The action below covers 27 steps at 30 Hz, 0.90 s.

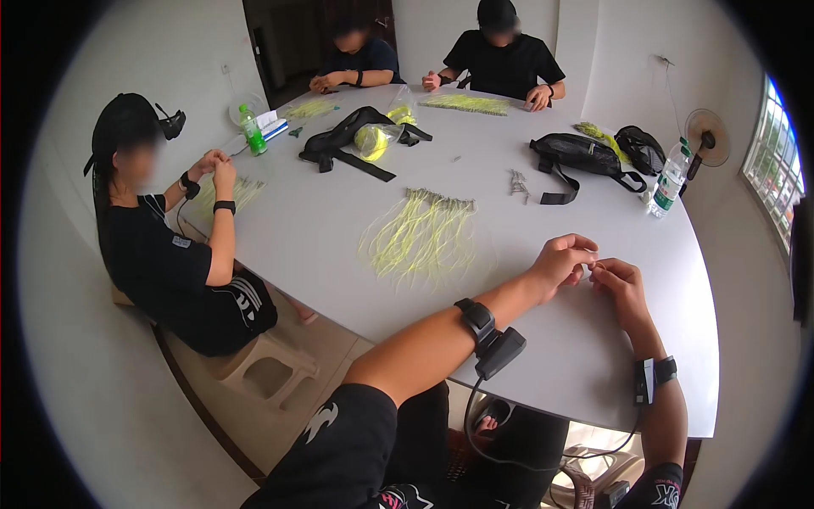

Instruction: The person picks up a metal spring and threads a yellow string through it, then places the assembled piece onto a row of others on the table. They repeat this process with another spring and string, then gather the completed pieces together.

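Note:
My left hand and my right hand meet above the table at the right, fingertips nearly touching. Both are closed in a pinch. Whatever lies between the fingertips is too small to make out. Left of my hands a bundle of thin yellow-green cords lies spread on the tabletop. Small dark metal pieces line up along the cords' far end. A little pile of loose metal pieces sits beyond my hands.
Black bags and a clear bottle stand at the right. A black strap bag, a bagged yellow spool and a green bottle occupy the far left. Several people sit around the white table, with cords before them.

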Motion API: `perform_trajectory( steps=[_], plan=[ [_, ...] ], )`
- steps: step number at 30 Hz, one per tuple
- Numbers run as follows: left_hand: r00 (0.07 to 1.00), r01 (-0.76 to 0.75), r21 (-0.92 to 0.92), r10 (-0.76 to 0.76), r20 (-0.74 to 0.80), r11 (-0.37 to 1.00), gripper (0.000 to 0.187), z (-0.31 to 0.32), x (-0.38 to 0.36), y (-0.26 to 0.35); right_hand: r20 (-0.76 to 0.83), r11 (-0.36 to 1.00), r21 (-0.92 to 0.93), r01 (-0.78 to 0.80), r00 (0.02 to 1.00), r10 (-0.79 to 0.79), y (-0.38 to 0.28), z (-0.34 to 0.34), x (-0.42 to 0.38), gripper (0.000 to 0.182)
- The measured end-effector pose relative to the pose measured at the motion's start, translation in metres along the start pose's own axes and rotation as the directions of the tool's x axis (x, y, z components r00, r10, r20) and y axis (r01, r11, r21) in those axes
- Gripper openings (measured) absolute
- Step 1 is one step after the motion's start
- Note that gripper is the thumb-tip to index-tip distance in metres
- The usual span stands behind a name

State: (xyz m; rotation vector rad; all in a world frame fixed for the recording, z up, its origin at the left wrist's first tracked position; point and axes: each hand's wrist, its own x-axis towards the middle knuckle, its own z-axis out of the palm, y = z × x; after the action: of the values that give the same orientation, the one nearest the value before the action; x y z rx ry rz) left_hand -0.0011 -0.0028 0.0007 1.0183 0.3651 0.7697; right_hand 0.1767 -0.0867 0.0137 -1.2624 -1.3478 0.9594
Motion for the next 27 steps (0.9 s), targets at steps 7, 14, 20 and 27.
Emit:
perform_trajectory(
  steps=[7, 14, 20, 27],
  plan=[
    [0.999, -0.028, 0.016, 0.028, -0.033, 0.999, 0.029, -0.001, 0.0006, -0.0043, -0.01, 0.998, 0.061, -0.021, 1.0, 0.022, -0.0007, 0.0015, -0.0001, 0.02],
    [0.998, -0.03, 0.002, 0.03, -0.053, 1.0, 0.031, 0.0003, 0.0001, -0.0038, -0.051, 0.993, 0.115, -0.011, 0.999, 0.017, 0.0, -0.0011, 0.0003, 0.019],
    [0.994, -0.072, 0.03, 0.075, -0.084, 0.997, 0.036, 0.0029, -0.001, -0.0045, -0.084, 0.992, 0.128, 0.018, 0.996, -0.007, 0.0049, -0.0016, 0.0008, 0.017],
    [0.993, -0.048, 0.058, 0.054, -0.105, 0.997, 0.04, 0.0038, -0.0018, -0.001, -0.106, 0.988, 0.155, 0.025, 0.994, -0.008, 0.0061, -0.0031, 0.0015, 0.014]
  ],
)
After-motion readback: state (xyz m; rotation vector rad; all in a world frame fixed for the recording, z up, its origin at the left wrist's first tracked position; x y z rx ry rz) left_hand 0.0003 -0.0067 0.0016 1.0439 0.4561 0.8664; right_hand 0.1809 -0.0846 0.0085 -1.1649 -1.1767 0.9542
